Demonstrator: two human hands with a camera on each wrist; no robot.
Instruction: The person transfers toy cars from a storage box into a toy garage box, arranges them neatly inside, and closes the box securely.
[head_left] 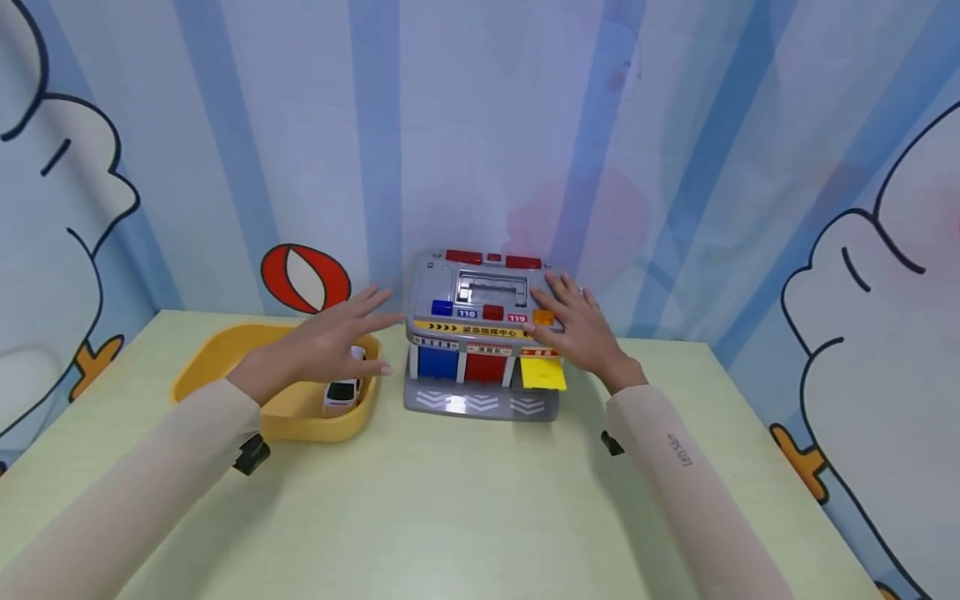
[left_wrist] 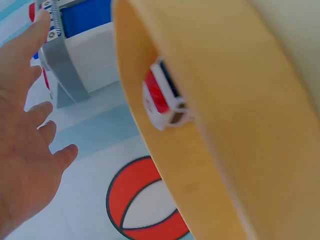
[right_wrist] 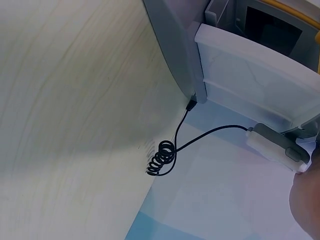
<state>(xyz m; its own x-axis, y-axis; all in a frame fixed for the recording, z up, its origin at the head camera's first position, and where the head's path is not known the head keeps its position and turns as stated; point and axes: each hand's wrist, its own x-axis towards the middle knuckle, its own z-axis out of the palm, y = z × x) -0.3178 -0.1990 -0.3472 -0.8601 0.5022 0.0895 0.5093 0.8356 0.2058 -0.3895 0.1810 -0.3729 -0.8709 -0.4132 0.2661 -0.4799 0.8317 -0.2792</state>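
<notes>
A grey toy garage (head_left: 468, 344) with blue, red and orange buttons stands in the middle of the table in the head view. Its blue and red doors are down; a yellow door (head_left: 543, 374) sticks out at the right. My right hand (head_left: 581, 332) rests with spread fingers on the roof's right end, near the orange button (head_left: 543, 317). My left hand (head_left: 326, 337), fingers extended, is by the garage's left side, over a yellow tray (head_left: 330, 432). In that tray lies a white toy car (head_left: 342, 396), partly hidden; its red marking shows in the left wrist view.
In the right wrist view, a grey and white toy handset (right_wrist: 277, 145) with a coiled black cord (right_wrist: 164, 157) hangs at the garage's side. Behind the table (head_left: 465, 508) hangs a blue striped backdrop (head_left: 480, 125) with cartoon drawings.
</notes>
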